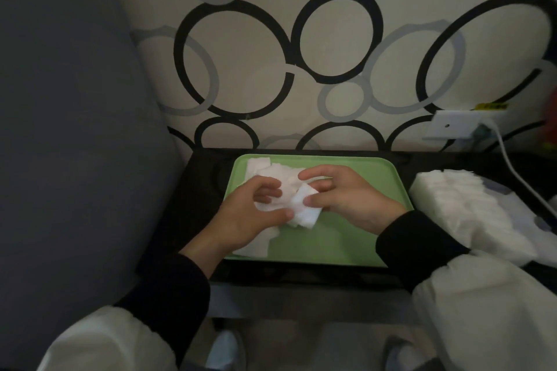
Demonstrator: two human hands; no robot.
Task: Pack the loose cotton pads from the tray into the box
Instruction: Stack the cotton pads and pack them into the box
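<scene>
Head view: left hand [250, 211], right hand [346, 193] pinch cotton pads [301, 214]; one tray [331, 238].

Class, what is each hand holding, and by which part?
The left hand and right hand pinch one bunch of cotton pads, at its opposite edges.
</scene>
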